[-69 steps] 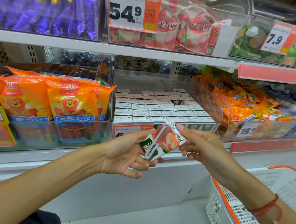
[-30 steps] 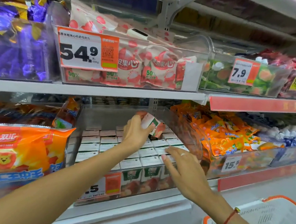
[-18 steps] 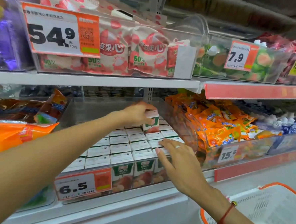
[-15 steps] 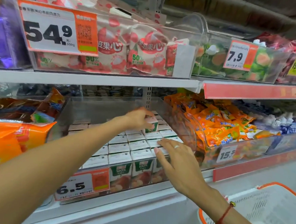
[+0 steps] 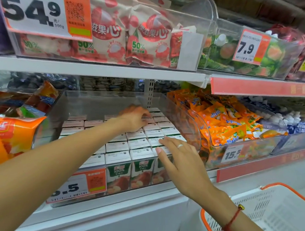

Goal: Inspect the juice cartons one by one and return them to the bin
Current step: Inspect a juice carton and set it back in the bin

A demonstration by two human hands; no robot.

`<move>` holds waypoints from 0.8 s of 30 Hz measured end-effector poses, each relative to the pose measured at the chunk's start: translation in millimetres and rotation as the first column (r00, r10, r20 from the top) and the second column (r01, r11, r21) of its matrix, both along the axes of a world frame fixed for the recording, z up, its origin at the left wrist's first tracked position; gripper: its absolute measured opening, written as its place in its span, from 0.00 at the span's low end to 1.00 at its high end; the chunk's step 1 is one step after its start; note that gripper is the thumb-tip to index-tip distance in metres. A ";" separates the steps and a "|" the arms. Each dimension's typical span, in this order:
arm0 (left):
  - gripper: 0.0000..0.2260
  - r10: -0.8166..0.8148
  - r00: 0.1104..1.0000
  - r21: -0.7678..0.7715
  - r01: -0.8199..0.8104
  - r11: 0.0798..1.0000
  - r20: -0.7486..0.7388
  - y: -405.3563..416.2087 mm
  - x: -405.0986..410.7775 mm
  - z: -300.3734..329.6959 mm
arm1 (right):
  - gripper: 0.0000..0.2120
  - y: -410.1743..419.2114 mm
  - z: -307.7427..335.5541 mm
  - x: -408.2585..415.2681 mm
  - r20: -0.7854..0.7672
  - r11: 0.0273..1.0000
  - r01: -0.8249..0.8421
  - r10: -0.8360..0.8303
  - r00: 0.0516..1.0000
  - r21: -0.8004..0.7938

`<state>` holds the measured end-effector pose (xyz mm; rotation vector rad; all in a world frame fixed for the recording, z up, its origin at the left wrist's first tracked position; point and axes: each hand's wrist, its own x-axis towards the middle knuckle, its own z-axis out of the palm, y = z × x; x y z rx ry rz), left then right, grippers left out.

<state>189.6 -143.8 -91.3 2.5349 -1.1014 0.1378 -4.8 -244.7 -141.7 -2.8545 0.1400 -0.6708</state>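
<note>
White-topped juice cartons (image 5: 137,143) fill clear bin (image 5: 102,101); left hand (image 5: 135,118) curled over back row, grip unclear; right hand (image 5: 179,160) flat, empty. Remaining cartons apparently uninspected.

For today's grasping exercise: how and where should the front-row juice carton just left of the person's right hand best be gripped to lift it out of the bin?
Pinch the front-row carton by its white top, coming from above. It stands upright, packed against neighbours on both sides, with the clear bin wall in front, so only the top looks free. The right hand is nearest.
</note>
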 end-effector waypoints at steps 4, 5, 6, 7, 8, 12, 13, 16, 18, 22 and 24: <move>0.15 0.002 1.000 0.193 -0.001 0.981 -0.004 -4.6 13.5 11.8 | 0.34 -3.1 3.1 -1.2 -0.024 1.000 -0.021 0.021 1.000 0.008; 0.16 -0.006 1.000 0.254 0.009 0.967 -0.012 -5.1 16.3 17.8 | 0.34 -3.6 3.7 -1.5 -0.025 1.000 -0.024 0.024 0.999 0.012; 0.18 -0.007 1.000 0.309 0.013 0.951 -0.018 -5.3 18.4 23.1 | 0.34 -4.0 4.1 -1.7 -0.025 1.000 -0.026 0.027 0.999 0.014; 0.19 -0.007 1.000 0.353 0.014 0.935 -0.022 -5.7 19.9 27.1 | 0.34 -4.4 4.2 -1.9 -0.025 1.000 -0.028 0.028 0.999 0.013; 0.19 -0.010 1.000 0.383 0.016 0.924 -0.019 -6.5 21.3 29.3 | 0.35 -4.8 4.3 -2.1 -0.027 1.000 -0.027 0.028 0.999 0.011; 0.20 -0.014 1.000 0.407 0.017 0.913 -0.011 -9.2 25.3 27.0 | 0.35 -5.4 4.2 -2.1 -0.033 1.000 -0.027 0.027 0.999 0.006; 0.20 -0.008 1.000 0.410 0.014 0.912 -0.017 -9.3 26.1 26.0 | 0.35 -5.5 4.2 -1.7 -0.032 1.000 -0.027 0.027 0.999 0.003; 0.21 0.014 1.000 0.407 -0.004 0.913 -0.021 -10.1 27.0 21.5 | 0.35 -6.5 3.2 -0.9 -0.028 1.000 -0.022 0.022 0.999 -0.010; 0.21 0.019 1.000 0.334 -0.014 0.942 -0.012 -9.3 25.0 21.0 | 0.35 -6.7 2.7 -0.9 -0.022 1.000 -0.021 0.021 1.000 -0.017; 0.17 0.028 1.000 -0.039 -0.028 0.999 -0.011 -1.5 8.2 25.9 | 0.33 -8.5 1.6 -1.3 -0.020 1.000 -0.020 0.019 1.000 -0.024; 0.17 0.037 0.998 -0.228 -0.049 0.973 -0.057 7.7 -8.4 28.3 | 0.29 -8.9 5.0 -2.8 -0.035 0.999 -0.032 0.034 0.999 0.033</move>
